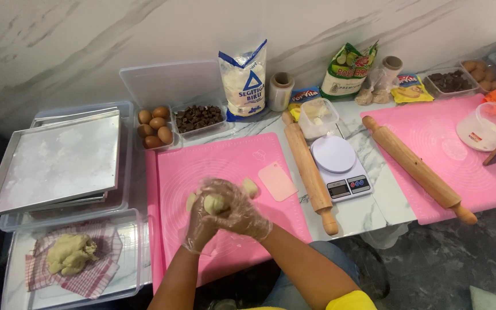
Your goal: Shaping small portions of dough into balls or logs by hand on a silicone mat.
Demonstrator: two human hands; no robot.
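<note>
A marble-patterned wall backs a pale worktop (374,195) on which a pink silicone baking mat (231,166) is spread. Over the mat, a small lump of pale dough (214,202) is enclosed between two hands in clear disposable gloves: the left hand (201,225) cups it from below and the side, the right hand (237,209) is folded over it from above. Both hands are closed around the lump, so that only its upper face shows between the fingers. Two further small dough pieces (250,186) lie on the mat just beside the hands, one partly hidden. The step in hand is judged to be the shaping of a portion by pressing or rolling between the palms; even pressure from both palms would be called for next. A pink plastic scraper (277,181) rests on the mat near the right hand. A wooden rolling pin (309,170) and a digital kitchen scale (340,166) lie beyond it. The bulk dough (70,254) sits on a checked cloth (96,270) in a clear tray (130,229), well apart to the left, below a metal baking tray (58,161).
</note>
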